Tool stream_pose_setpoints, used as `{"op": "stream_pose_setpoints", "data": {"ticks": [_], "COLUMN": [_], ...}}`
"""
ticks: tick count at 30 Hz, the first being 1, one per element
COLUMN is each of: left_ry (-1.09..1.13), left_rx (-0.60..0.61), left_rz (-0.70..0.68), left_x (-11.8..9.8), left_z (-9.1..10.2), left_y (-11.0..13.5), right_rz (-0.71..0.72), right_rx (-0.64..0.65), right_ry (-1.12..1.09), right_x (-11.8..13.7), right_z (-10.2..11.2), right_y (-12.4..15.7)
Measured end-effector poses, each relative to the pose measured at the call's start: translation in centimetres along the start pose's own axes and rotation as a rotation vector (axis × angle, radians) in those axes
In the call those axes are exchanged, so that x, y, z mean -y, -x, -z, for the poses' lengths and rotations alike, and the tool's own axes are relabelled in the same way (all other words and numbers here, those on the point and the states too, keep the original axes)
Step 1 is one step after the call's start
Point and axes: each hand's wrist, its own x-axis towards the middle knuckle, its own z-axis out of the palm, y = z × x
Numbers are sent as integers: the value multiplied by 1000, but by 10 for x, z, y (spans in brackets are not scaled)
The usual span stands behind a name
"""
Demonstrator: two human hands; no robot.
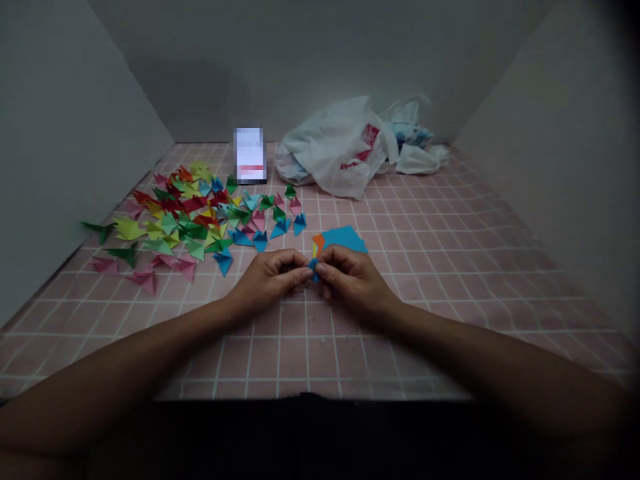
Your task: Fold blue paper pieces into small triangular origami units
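Note:
Between my two hands is a small folded piece of blue origami paper (313,265), mostly covered by fingers and thumbs. My left hand (277,273) pinches its left side, thumb against forefinger. From the right, my right hand (353,277) pinches the same piece, and the fingertips of both hands nearly meet. Just behind my right hand lie sheets of coloured paper (346,238), blue on top with orange and yellow edges showing at the left. The exact shape of the held fold cannot be made out.
Many folded paper origami figures (190,230) in several colours spread over the left of the pink checked tablecloth (425,280). A phone (250,157) with a lit screen stands at the back. Beside it are a white plastic bag (335,143) and crumpled white wrapping (420,160). Walls enclose three sides.

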Motion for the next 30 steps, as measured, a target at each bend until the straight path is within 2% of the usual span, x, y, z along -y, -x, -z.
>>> {"op": "stream_pose_setpoints", "data": {"ticks": [9, 16, 20, 25, 30], "left_ry": [40, 59, 13, -87, -162], "left_rx": [125, 182, 208, 246, 260], "left_rz": [81, 118, 79, 29, -25], "left_x": [2, 4, 6, 5, 1], "left_z": [6, 5, 3, 3, 4], "left_y": [-3, -3, -2, -1, -1], "right_rz": [-17, -49, -42, 54, 31], "right_rx": [70, 74, 65, 17, 62], "right_ry": [-41, -25, 66, 252, 226], "right_x": [3, 7, 9, 11, 10], "right_z": [2, 2, 2, 2, 3], "right_y": [0, 0, 0, 1, 1]}}
